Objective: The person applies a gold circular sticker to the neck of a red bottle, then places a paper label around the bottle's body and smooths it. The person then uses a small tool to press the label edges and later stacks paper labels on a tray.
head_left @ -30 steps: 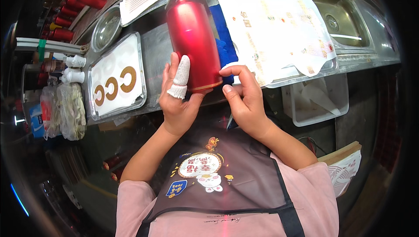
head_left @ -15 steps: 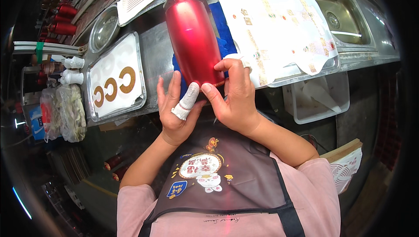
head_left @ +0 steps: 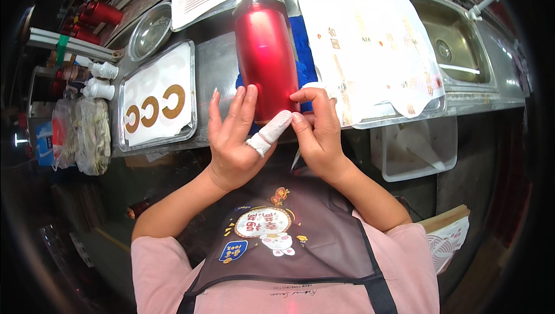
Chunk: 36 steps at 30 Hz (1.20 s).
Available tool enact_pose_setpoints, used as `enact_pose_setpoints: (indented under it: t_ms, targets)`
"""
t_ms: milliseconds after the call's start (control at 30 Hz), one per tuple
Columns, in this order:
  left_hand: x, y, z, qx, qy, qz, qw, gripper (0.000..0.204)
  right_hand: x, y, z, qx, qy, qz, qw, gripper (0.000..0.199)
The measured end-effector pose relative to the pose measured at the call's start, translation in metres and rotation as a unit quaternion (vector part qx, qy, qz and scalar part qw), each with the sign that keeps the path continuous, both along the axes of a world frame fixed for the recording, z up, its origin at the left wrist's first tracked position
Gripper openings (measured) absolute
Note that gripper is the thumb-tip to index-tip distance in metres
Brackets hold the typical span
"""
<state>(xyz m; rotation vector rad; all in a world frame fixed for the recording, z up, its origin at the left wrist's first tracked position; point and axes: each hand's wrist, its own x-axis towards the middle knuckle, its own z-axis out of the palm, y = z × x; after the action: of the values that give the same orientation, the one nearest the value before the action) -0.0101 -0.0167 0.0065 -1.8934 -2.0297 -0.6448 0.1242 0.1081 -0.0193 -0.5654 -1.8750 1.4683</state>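
Note:
A tall glossy red metal can (head_left: 266,54) stands on the steel counter in front of me, on a blue cloth (head_left: 304,68). My left hand (head_left: 231,140) is raised just below the can with its fingers spread, holding nothing. Its forefinger is covered by a white wrap (head_left: 269,134). My right hand (head_left: 318,132) pinches the tip of that wrap between thumb and fingers, right at the can's lower edge.
A metal tray (head_left: 186,91) lined with white paper and three brown C-shaped rings lies left of the can. A steel bowl (head_left: 149,30) and more red cans (head_left: 101,10) sit further left. Printed sheets (head_left: 370,48), a sink (head_left: 451,36) and a clear bin (head_left: 413,149) are at the right.
Both hands have come off the red can's lower end. My left hand opened and dropped slightly, and my right hand moved onto the wrapped forefinger.

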Motion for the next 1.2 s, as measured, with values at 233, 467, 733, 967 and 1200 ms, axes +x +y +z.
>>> enact_pose_setpoints:
  t_ms: [233, 467, 733, 967, 1200]
  targets:
    - [0.014, 0.022, 0.007, 0.027, 0.037, -0.006, 0.999, 0.024, 0.020, 0.004, -0.004, -0.110, -0.005, -0.003, 0.994, 0.029]
    - [0.005, -0.005, 0.004, 0.071, -0.088, 0.000, 0.994, 0.057, 0.038, -0.008, 0.002, 0.130, 0.038, -0.017, 0.991, 0.036]
    - [0.001, 0.034, -0.010, 0.027, -0.023, -0.010, 0.999, 0.064, 0.031, -0.030, -0.003, 0.178, -0.024, 0.005, 0.984, 0.042]
    - [-0.004, 0.018, -0.032, 0.137, -0.227, 0.008, 0.964, 0.074, 0.039, -0.032, -0.011, 0.022, -0.101, 0.028, 0.994, 0.038]
    - [-0.016, -0.001, -0.053, 0.075, -0.199, 0.025, 0.977, 0.077, 0.036, -0.030, -0.013, 0.084, -0.115, 0.030, 0.989, 0.039]
